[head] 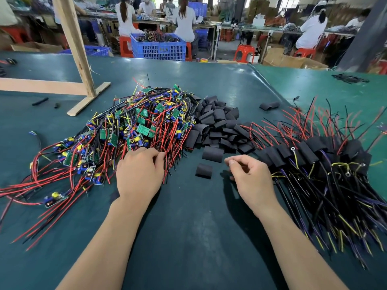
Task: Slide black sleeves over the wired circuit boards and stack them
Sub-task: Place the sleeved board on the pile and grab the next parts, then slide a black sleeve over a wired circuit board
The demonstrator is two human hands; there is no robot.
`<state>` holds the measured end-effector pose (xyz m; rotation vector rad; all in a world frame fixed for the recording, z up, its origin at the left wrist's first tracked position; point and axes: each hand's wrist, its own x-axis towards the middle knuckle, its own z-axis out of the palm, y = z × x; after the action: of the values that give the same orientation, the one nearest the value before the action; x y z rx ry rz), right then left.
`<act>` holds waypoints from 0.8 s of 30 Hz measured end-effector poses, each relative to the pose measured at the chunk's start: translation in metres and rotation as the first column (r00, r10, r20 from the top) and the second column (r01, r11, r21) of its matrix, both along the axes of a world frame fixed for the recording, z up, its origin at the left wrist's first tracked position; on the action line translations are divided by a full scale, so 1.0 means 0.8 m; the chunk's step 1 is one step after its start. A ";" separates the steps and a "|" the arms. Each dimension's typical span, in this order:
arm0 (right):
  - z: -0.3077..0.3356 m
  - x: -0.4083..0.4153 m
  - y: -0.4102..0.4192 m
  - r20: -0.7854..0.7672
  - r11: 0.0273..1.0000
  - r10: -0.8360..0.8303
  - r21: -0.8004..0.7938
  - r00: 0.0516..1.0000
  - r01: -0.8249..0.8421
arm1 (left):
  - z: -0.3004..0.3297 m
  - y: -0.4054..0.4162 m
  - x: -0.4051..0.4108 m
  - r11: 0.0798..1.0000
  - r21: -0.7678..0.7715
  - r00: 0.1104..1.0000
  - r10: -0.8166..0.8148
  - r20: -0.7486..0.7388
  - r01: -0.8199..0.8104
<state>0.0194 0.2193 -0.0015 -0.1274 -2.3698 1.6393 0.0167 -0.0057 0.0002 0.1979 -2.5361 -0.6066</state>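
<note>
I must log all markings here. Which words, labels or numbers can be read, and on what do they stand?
No text can be read.
Blue crate: yellow marking, too blurred to read.
Circuit boards: any print too small to read.
Sleeves: no print visible.

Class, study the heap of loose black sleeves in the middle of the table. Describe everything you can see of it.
The heap of loose black sleeves is a jumble of short, flattened tubes, matte black and seemingly of thin flexible material, lying at all angles on the green table. It sits between the unsleeved wired boards on its left and the finished sleeved boards on its right, touching both. Two stray sleeves lie nearer the hands. Neither hand touches the heap.
</note>
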 end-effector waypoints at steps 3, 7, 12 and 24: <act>0.000 0.000 -0.001 -0.001 1.000 0.016 0.024 1.000 -0.016 | -0.001 -0.001 -0.003 0.997 -0.006 0.997 0.077 0.032 -0.077; 0.001 0.001 0.000 -0.004 0.998 0.036 0.055 0.999 -0.035 | 0.002 -0.016 -0.010 0.974 0.088 0.972 0.215 -0.097 -0.207; 0.002 0.002 0.000 -0.001 0.996 0.050 0.073 0.999 -0.050 | -0.002 -0.028 -0.016 0.980 0.004 0.975 0.199 0.096 -0.200; 0.003 0.005 0.001 -0.013 0.992 0.071 0.103 0.997 -0.070 | 0.001 -0.036 -0.020 0.931 0.345 0.972 0.178 -0.153 -0.116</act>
<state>0.0231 0.2204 0.0009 -0.0112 -2.4665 1.5388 0.0010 -0.0348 0.0012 0.4301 -2.2047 -0.9474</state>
